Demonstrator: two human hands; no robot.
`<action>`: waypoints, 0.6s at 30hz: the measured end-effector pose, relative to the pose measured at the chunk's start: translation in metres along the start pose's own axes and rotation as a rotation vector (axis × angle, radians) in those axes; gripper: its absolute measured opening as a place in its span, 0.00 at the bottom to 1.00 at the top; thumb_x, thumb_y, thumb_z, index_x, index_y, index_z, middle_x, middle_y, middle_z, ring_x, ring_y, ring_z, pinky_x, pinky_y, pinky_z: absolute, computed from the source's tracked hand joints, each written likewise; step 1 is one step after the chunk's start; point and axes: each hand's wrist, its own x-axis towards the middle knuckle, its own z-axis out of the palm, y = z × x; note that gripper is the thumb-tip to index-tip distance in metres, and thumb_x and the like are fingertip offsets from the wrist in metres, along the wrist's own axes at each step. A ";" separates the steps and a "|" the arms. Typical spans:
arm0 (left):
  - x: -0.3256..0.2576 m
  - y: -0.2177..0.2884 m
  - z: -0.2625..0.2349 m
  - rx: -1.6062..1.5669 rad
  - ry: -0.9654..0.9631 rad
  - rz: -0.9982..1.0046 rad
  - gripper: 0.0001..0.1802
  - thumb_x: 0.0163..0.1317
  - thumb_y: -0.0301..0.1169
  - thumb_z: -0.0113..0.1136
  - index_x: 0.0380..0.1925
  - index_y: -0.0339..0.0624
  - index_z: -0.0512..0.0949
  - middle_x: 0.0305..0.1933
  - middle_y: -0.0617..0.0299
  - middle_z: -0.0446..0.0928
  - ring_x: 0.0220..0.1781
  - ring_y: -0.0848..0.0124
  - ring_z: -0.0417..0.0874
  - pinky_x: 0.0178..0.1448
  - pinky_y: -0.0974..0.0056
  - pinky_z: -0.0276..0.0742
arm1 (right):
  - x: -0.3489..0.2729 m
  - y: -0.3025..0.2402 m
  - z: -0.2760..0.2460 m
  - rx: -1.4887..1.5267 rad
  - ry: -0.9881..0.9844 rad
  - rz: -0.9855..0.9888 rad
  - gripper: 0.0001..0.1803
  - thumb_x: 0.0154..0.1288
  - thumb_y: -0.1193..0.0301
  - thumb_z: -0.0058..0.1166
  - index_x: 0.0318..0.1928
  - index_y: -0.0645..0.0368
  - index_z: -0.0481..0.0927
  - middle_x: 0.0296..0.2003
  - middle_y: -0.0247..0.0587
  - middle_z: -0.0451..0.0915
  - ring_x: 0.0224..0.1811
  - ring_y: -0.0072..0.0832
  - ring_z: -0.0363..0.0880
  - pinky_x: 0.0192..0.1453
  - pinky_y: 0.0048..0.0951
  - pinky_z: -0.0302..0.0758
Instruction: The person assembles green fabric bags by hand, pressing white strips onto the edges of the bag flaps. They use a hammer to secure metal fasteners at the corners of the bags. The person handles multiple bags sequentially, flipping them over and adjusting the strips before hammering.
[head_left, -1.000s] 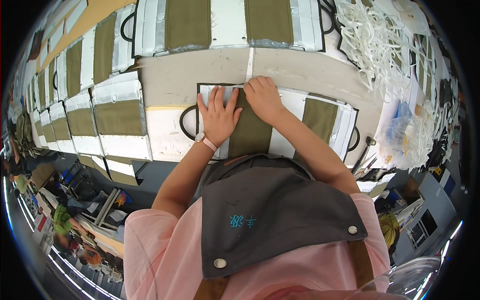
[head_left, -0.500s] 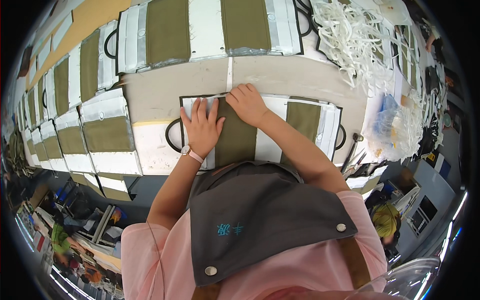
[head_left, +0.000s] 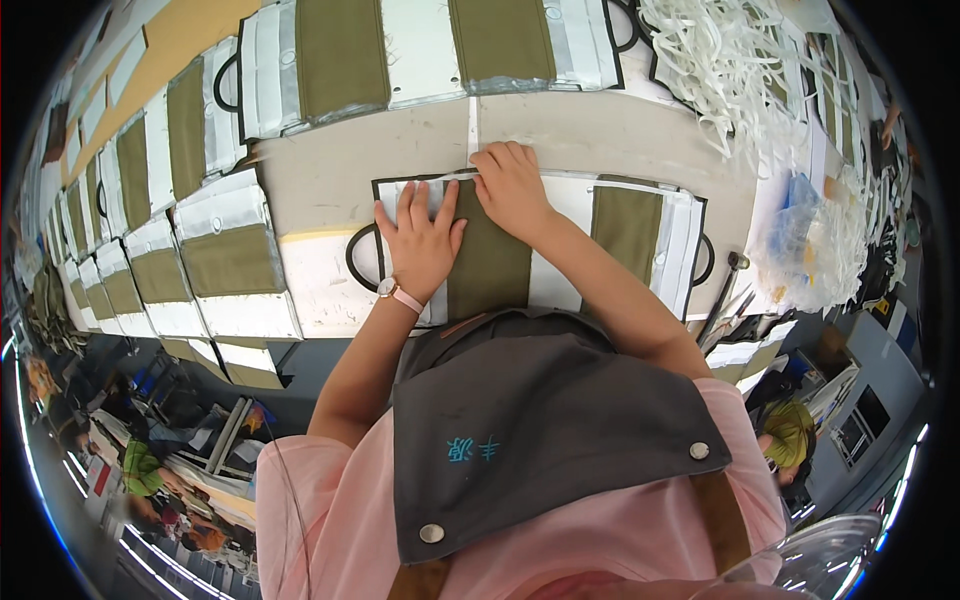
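A flat olive-and-white fabric panel [head_left: 500,250] with black edging and a black loop handle [head_left: 362,258] at each side lies on the table before me. My left hand [head_left: 422,245] rests flat on its left part, fingers spread, a watch on the wrist. At the middle of the panel's far edge, my right hand [head_left: 512,190] has its fingers bent and close together. A narrow white strip [head_left: 625,182] runs along that edge and passes under the right fingers. Those fingers hide how exactly they grip it.
Another striped panel [head_left: 425,50] lies across the far side. Overlapping olive-and-white panels [head_left: 235,260] line the left. A heap of white strips [head_left: 715,65] and a clear plastic bag [head_left: 800,240] are at right, near a hammer [head_left: 728,280]. Co-workers sit farther off.
The whole view has shifted slightly. My left hand stays flat on the panel and my right hand stays at the far edge, with little visible movement along it.
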 end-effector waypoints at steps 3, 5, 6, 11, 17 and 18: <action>0.001 0.000 0.000 0.008 0.000 0.003 0.31 0.66 0.46 0.58 0.69 0.61 0.70 0.64 0.48 0.68 0.71 0.52 0.63 0.69 0.29 0.49 | 0.006 -0.004 -0.004 -0.037 -0.138 0.053 0.12 0.53 0.76 0.62 0.40 0.56 0.79 0.40 0.38 0.75 0.47 0.39 0.73 0.54 0.41 0.65; 0.001 0.000 0.000 0.014 0.000 0.005 0.30 0.66 0.46 0.58 0.69 0.62 0.70 0.64 0.48 0.68 0.71 0.52 0.64 0.69 0.29 0.48 | 0.009 -0.003 -0.002 -0.027 -0.156 0.044 0.08 0.53 0.75 0.60 0.36 0.57 0.80 0.38 0.39 0.77 0.46 0.38 0.73 0.54 0.41 0.65; 0.001 0.000 0.000 0.018 0.000 0.006 0.30 0.66 0.46 0.58 0.69 0.62 0.70 0.63 0.48 0.69 0.71 0.52 0.64 0.69 0.29 0.48 | 0.011 -0.003 0.000 -0.022 -0.165 0.041 0.06 0.52 0.75 0.59 0.34 0.57 0.80 0.38 0.40 0.78 0.46 0.38 0.74 0.54 0.40 0.64; 0.004 0.001 -0.002 0.037 0.006 0.005 0.30 0.65 0.46 0.59 0.68 0.61 0.71 0.62 0.48 0.70 0.69 0.52 0.66 0.68 0.30 0.51 | 0.020 -0.005 0.002 -0.070 -0.268 0.063 0.06 0.53 0.74 0.58 0.34 0.57 0.81 0.36 0.40 0.79 0.46 0.37 0.75 0.54 0.40 0.65; 0.008 0.000 -0.002 0.027 0.016 0.012 0.30 0.63 0.46 0.61 0.67 0.61 0.72 0.60 0.49 0.70 0.67 0.53 0.68 0.65 0.29 0.54 | 0.011 0.000 0.006 0.042 -0.188 0.005 0.07 0.53 0.76 0.56 0.35 0.57 0.81 0.37 0.40 0.78 0.45 0.38 0.75 0.55 0.40 0.70; 0.008 -0.001 0.000 0.022 0.027 0.012 0.30 0.63 0.46 0.61 0.66 0.62 0.73 0.59 0.51 0.70 0.66 0.54 0.68 0.65 0.28 0.54 | 0.009 0.003 0.006 0.092 -0.164 -0.024 0.07 0.53 0.77 0.56 0.35 0.57 0.81 0.37 0.40 0.78 0.45 0.38 0.75 0.55 0.39 0.71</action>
